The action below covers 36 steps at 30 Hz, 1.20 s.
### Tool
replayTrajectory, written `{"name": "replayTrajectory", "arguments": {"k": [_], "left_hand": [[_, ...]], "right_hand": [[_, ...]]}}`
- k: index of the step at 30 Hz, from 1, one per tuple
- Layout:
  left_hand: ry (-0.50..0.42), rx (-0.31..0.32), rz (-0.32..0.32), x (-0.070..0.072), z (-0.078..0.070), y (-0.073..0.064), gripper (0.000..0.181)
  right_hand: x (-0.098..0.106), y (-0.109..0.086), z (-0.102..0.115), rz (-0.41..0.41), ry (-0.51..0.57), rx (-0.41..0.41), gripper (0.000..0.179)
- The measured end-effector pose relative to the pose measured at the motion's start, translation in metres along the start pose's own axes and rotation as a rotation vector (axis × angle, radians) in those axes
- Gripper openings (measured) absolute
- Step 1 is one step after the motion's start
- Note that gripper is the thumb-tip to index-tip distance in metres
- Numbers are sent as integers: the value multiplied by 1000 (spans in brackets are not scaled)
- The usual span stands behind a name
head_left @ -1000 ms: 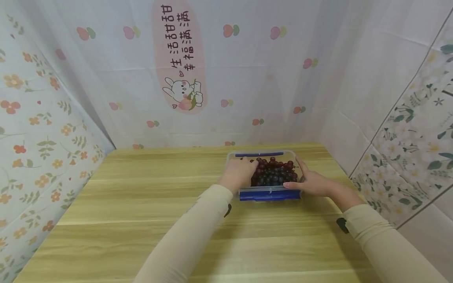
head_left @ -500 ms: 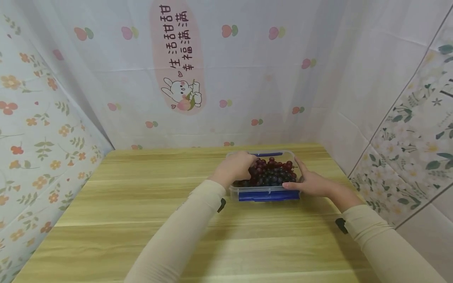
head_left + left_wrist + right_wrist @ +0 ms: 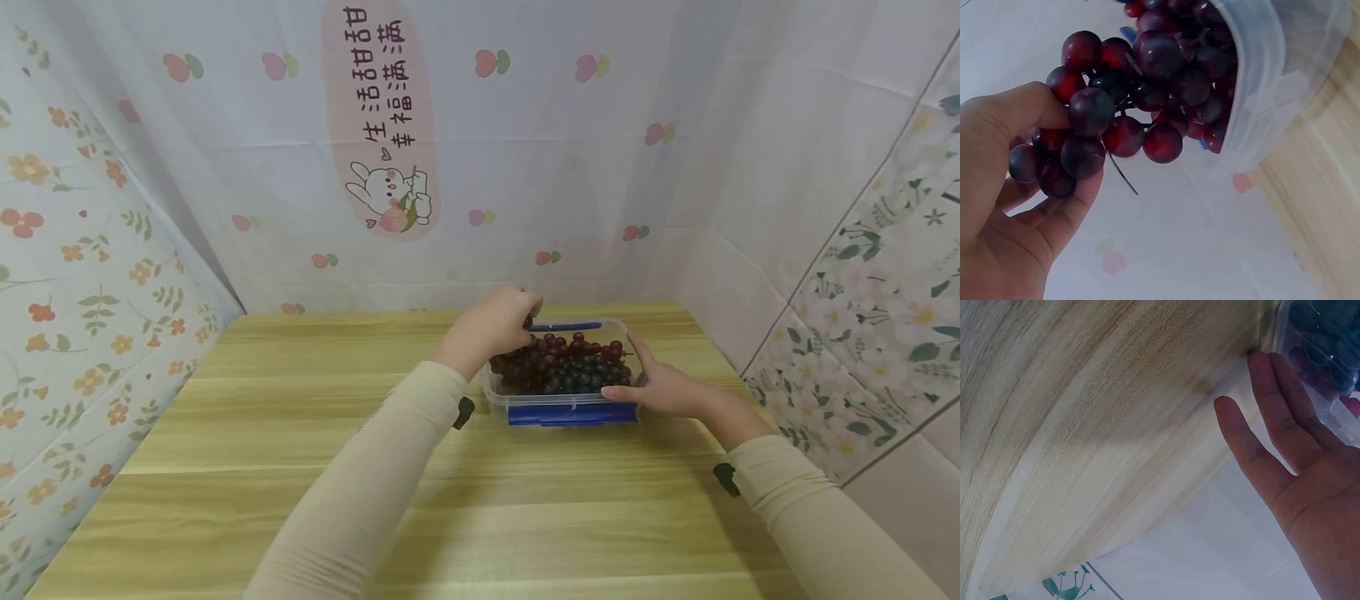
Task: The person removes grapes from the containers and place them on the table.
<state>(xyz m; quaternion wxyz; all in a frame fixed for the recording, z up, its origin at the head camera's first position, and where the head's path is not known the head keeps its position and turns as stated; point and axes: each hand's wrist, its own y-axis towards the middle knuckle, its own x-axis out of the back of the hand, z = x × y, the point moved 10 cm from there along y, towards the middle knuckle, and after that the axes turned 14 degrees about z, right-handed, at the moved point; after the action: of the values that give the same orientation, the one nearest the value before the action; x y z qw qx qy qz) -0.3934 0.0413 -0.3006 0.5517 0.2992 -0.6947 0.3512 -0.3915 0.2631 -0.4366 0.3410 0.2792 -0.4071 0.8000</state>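
A bunch of dark red grapes (image 3: 1163, 143) is pinched between the thumb and fingers of my left hand (image 3: 487, 329), at the left end of a clear plastic food container (image 3: 497, 407) with blue latches. In the left wrist view the bunch hangs over the container's rim, and its far end overlaps the grapes inside. Blackish grapes (image 3: 588, 377) lie toward the container's front right. My right hand (image 3: 666, 390) rests against the container's right end, thumb on the front rim. Its fingers (image 3: 1279, 415) lie fairly straight along the outer wall in the right wrist view.
The container stands near the back of a wooden table (image 3: 300, 467). A white printed curtain (image 3: 525, 167) hangs behind the table's back edge. Flowered sheets (image 3: 90, 292) flank it at left and right.
My left hand has risen from inside the container and moved up and left, drawing part of the red grape bunch with it. The right hand and the container have stayed in place.
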Motion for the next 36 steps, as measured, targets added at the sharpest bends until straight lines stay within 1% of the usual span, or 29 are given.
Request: {"name": "replayTrajectory", "arguments": {"k": [4,8,12,19,29,36], "left_hand": [[-44,4,-17,10,4,-3,21],[-78,16,-37,21,8,-7,24],[-85,31,-67,31,12,-12,29],[-81,42,-105,42,17,-17,26],[-140,75,-187,66,28,-31,26],[-161,102,-218,80,36,-42,26]], "right_hand": [[0,0,-1,2,-4,-5,135],[0,0,-2,2,-7,-6,134],[1,0,-1,1,-5,-2,134],[0,0,-1,-1,6,1,135],[0,0,-2,-3,-5,-8,134],[0,-1,-1,2,-3,-11,135]]}}
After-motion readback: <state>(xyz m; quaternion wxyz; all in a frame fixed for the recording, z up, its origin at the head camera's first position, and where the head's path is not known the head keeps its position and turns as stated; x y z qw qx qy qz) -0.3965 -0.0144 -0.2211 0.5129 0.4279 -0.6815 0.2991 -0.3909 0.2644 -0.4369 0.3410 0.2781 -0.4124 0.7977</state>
